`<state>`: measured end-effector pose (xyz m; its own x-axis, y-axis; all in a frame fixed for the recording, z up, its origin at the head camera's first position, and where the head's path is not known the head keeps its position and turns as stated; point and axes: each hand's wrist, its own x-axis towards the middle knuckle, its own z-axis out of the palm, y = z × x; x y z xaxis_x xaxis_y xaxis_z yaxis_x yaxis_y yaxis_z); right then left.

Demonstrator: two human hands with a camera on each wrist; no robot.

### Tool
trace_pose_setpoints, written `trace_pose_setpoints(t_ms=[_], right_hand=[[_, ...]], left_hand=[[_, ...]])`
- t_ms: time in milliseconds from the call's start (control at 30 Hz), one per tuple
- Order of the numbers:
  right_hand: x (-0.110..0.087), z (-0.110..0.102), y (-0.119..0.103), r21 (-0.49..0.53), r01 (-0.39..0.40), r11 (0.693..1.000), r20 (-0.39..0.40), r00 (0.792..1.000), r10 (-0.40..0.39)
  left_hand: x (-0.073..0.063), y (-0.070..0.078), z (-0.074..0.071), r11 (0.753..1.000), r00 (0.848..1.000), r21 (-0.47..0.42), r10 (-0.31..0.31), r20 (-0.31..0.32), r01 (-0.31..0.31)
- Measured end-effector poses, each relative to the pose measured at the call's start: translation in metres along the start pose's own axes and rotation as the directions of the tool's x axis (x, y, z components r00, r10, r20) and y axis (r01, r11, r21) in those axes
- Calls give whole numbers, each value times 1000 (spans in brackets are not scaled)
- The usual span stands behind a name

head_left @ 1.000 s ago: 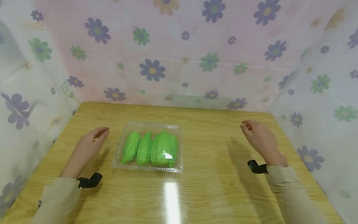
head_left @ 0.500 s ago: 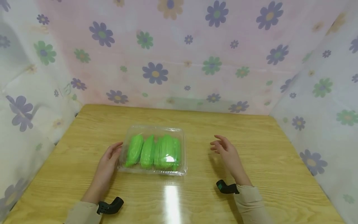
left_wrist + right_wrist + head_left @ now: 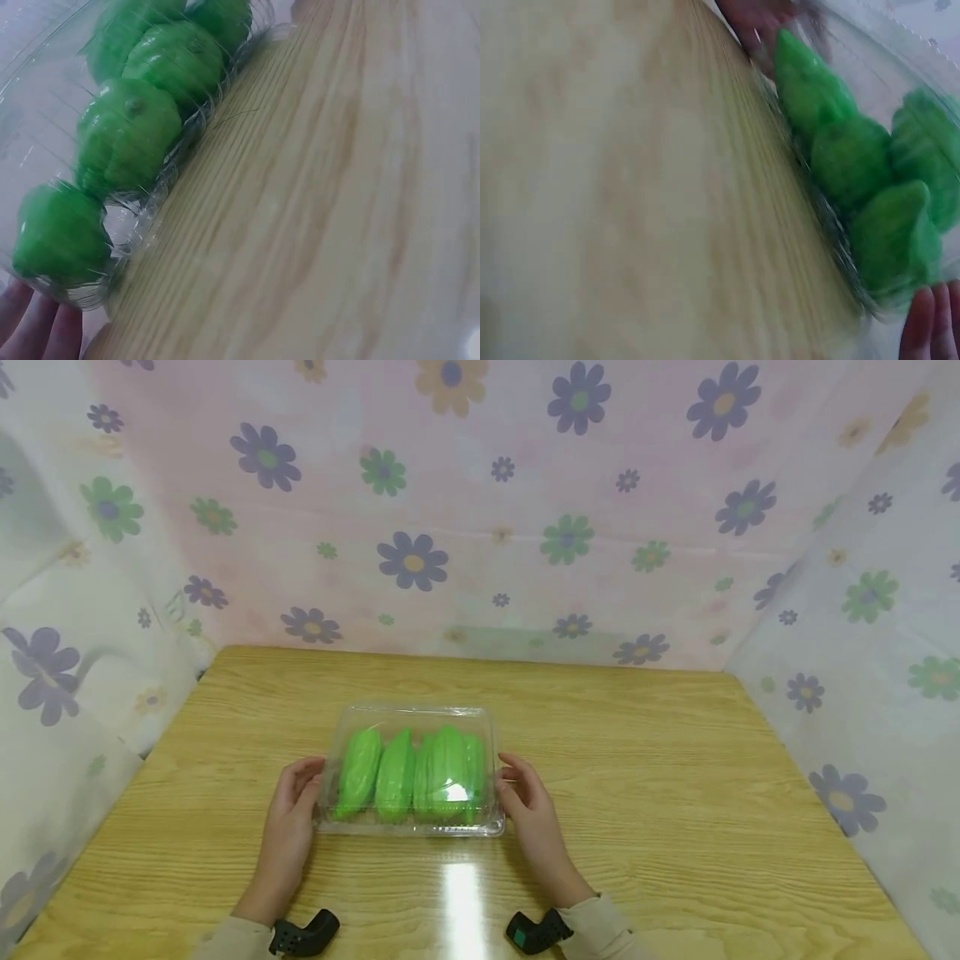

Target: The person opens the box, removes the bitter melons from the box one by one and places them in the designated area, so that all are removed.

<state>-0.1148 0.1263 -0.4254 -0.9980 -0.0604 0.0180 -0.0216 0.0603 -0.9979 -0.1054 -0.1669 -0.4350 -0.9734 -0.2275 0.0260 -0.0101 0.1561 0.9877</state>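
Observation:
A clear plastic clamshell box lies on the wooden table, lid down. Through it show several bright green, long ridged gourd-like pieces, side by side; their rounded ends fill much of both wrist views. At the box's left side is my left hand, fingertips against the wall. In the left wrist view its fingers lie straight against the box's end. My right hand stands at the opposite side, fingertips right at the wall. Extended fingers of that hand show beside the box in the right wrist view.
The wood-grain table runs around the box on all sides. Flower-patterned cloth walls it in at the back, left and right. A black wrist camera sits on the left wrist, and another on the right.
Both hands have come inward from the table's sides to the box. The left reached its side first; the right then travelled left to the other side. The box stays in place on the table.

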Motion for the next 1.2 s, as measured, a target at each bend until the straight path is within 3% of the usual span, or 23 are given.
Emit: trace_pose_setpoints(t_ms=[133, 333, 600, 867, 1200], right_hand=[[-3, 3, 14, 45, 4, 999, -46, 999, -2], [-6, 6, 18, 46, 0, 999, -61, 998, 3], [-13, 7, 6, 66, -8, 998, 127, 992, -1], [-14, 5, 10, 21, -33, 999, 179, 983, 29], [-9, -4, 11, 54, -30, 998, 360, 933, 8]], left_hand=[[-2, 1, -2, 1000, 1000, 2, -25, -4, 25], [-6, 2, 0, 993, 993, -6, -118, 0, 118], [-6, 4, -4, 992, 990, -33, -123, 64, 126], [-5, 6, 0, 984, 989, -107, -138, 50, 142], [-3, 8, 2, 977, 984, -122, -172, 39, 175]])
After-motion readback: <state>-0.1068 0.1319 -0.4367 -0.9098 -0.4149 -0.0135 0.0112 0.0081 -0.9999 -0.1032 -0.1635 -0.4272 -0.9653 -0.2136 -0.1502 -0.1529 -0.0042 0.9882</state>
